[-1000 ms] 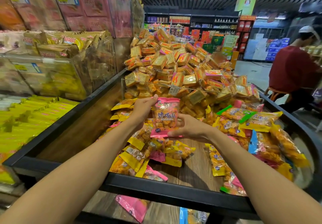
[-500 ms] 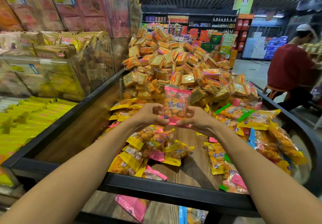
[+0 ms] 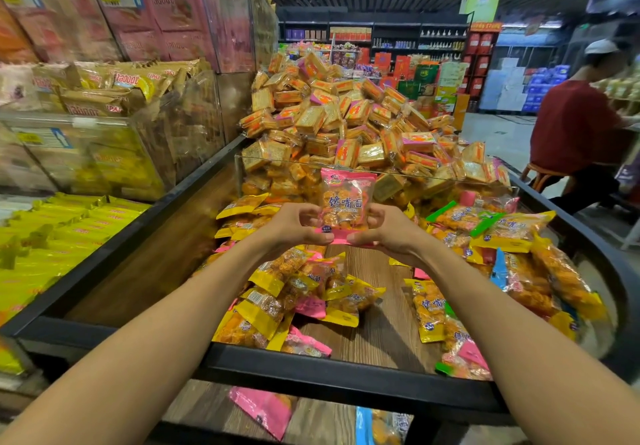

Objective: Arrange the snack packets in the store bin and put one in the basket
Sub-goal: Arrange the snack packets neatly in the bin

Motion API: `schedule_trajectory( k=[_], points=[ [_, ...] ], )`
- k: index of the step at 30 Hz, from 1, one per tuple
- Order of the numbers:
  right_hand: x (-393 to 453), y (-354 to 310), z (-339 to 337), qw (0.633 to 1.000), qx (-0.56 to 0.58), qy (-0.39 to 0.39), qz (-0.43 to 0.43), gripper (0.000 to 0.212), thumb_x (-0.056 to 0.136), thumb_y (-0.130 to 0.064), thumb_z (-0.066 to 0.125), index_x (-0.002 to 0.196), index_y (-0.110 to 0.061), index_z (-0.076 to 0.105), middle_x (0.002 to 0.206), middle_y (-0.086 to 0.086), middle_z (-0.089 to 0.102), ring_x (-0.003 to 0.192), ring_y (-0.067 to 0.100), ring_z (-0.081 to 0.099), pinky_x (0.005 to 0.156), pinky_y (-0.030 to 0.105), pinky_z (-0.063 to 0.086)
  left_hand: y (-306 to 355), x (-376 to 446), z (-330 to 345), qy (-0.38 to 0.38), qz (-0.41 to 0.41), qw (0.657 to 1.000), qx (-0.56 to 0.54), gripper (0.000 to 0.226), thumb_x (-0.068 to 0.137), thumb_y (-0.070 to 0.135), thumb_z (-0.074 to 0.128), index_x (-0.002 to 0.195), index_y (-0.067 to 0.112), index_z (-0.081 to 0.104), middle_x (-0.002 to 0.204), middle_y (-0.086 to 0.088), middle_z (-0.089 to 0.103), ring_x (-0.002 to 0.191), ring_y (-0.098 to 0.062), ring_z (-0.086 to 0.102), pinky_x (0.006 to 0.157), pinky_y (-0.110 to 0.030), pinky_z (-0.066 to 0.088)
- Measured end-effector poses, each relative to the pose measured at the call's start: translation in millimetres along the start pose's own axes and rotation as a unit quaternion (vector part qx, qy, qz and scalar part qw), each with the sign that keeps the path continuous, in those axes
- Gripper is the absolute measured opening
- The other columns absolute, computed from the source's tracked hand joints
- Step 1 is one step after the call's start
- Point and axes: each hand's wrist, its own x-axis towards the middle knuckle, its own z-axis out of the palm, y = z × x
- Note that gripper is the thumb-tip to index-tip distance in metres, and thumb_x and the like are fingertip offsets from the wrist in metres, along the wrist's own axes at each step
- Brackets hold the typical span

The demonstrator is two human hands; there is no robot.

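Pink packet (image 3: 344,204) upright between both hands: left hand (image 3: 294,224) and right hand (image 3: 388,228) pinch its lower edges, seemingly above the bin (image 3: 311,370).

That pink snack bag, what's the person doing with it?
A person is holding one pink snack packet upright with both hands, the left hand and right hand pinching its lower edges. It's held above the store bin, where yellow, pink and green packets lie in loose piles. No basket is in view.
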Motion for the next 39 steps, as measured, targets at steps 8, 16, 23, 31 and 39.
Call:
schedule_trajectory(
  k=[8, 16, 23, 31, 39],
  points=[
    [1.5, 0.6, -0.7, 0.992, -0.078, 0.089, -0.039, 0.056, 0.071, 0.016, 0.072, 0.122, 0.002, 0.052, 0.111, 0.015, 0.065, 0.095, 0.021, 0.064, 0.067, 0.025, 0.057, -3.3, 3.7, 6.2, 0.125, 0.101, 0.982, 0.102, 0.041, 0.079, 0.019, 0.076, 0.116, 0.014, 0.059, 0.103, 0.003, 0.058, 0.084, -0.010, 0.059, 0.065, -0.019, 0.050],
    [1.7, 8.3, 19.9, 0.903, -0.373, 0.164, -0.134, 0.066, 0.070, -0.009, 0.082, 0.129, -0.012, 0.052, 0.116, 0.003, 0.061, 0.104, 0.017, 0.058, 0.081, 0.026, 0.045, 2.9, 0.8, 23.2, 0.041, 0.018, 0.997, -0.061, 0.056, 0.091, 0.053, 0.050, 0.121, 0.007, 0.057, 0.114, -0.007, 0.062, 0.100, -0.021, 0.064, 0.080, -0.032, 0.058],
    [-5.0, 5.8, 34.8, 0.910, -0.386, 0.053, -0.141, 0.061, 0.075, -0.023, 0.080, 0.129, -0.014, 0.052, 0.106, -0.001, 0.053, 0.088, 0.013, 0.060, 0.082, 0.026, 0.049, -4.3, 11.8, 19.2, 0.105, -0.035, 0.990, -0.091, 0.051, 0.097, 0.045, 0.045, 0.114, 0.000, 0.062, 0.107, -0.017, 0.067, 0.101, -0.032, 0.063, 0.080, -0.037, 0.050],
    [7.1, -2.0, 4.8, 0.979, -0.087, 0.184, -0.027, 0.026, 0.096, -0.031, 0.054, 0.106, -0.009, 0.061, 0.085, -0.001, 0.062, 0.070, 0.007, 0.061, 0.064, 0.025, 0.052, 6.8, 0.9, 18.6, -0.105, -0.087, 0.980, -0.143, 0.035, 0.096, 0.039, 0.048, 0.100, 0.007, 0.061, 0.100, -0.013, 0.055, 0.093, -0.025, 0.043, 0.090, -0.039, 0.043],
    [6.3, 0.3, 9.4, 0.985, -0.051, 0.163, -0.023, 0.022, 0.094, -0.019, 0.058, 0.100, 0.001, 0.067, 0.082, 0.005, 0.066, 0.076, 0.014, 0.061, 0.077, 0.036, 0.052, 10.4, -0.5, 16.1, -0.065, -0.070, 0.991, -0.096, 0.039, 0.096, 0.048, 0.041, 0.096, 0.015, 0.061, 0.091, 0.002, 0.068, 0.083, -0.013, 0.060, 0.076, -0.030, 0.053]
  ],
)
